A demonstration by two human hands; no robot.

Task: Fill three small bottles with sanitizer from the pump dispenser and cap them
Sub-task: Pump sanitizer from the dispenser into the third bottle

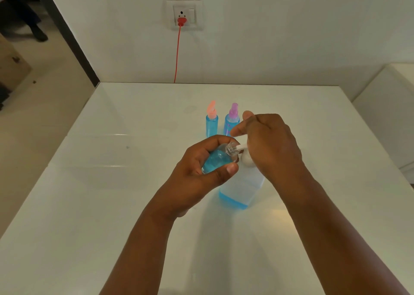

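2 capped bottles point(211, 124) stand; left hand point(199, 171) fingers grip 1 open bottle point(218, 158); right hand point(271, 144) covers 1 dispenser point(242, 191).

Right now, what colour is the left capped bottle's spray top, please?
Orange-pink spray top, clearest in the head view.

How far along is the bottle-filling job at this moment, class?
Done: two small bottles stand capped and blue-filled at the back, the orange-capped bottle and the purple-capped bottle. In hand: the left hand tilts the third bottle, uncapped and partly filled, against the dispenser nozzle while the right hand presses the pump. Left: finish filling and cap it; its cap is not in view.
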